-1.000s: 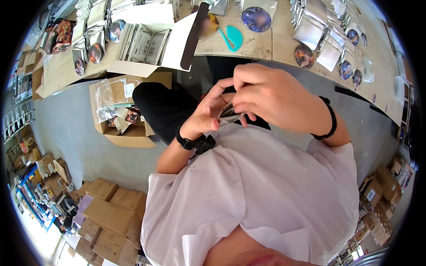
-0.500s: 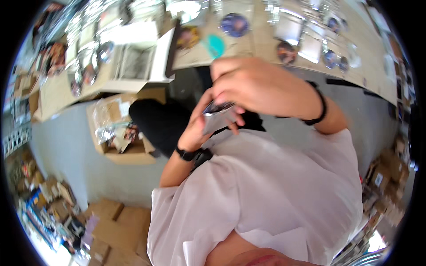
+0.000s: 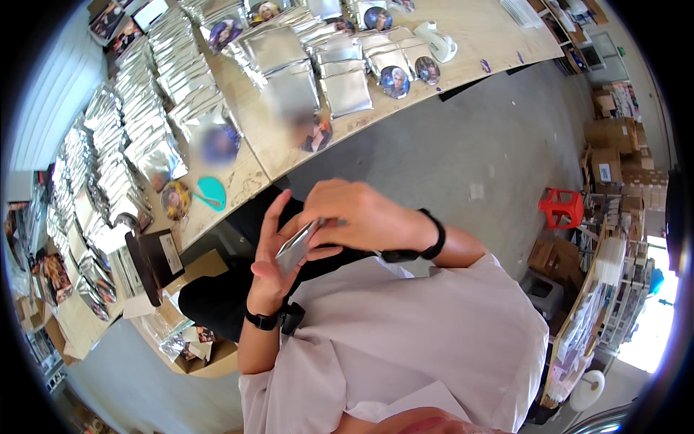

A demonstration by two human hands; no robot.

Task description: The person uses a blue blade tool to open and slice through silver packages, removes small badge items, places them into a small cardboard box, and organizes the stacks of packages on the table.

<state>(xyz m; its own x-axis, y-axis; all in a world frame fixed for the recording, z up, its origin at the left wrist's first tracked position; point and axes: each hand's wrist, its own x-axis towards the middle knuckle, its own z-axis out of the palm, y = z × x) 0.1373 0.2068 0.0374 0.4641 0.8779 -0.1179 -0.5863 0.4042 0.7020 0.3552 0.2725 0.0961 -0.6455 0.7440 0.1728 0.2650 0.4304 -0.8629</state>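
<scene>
My left hand holds a small flat silver foil packet in front of my chest, tilted, its thumb and fingers around the sides. At the packet's upper end, my right hand is closed with its fingertips against the edge. Whether it pinches the packet or something coming out of it is hidden by the fingers. Beyond my hands, a wooden table carries rows of silver foil packets with round picture badges at their near ends. A teal rounded object lies near the table edge beside a yellowish badge.
A box with a dark flap stands at the table's left edge. Below it, an open cardboard box holds plastic bags and cards. A white device sits on the table. Right of me are a red stool and stacked cartons.
My view has swung to the right, bringing the stool and more floor into sight. My right hand has come down lower beside the packet. The left hand still holds the packet.
</scene>
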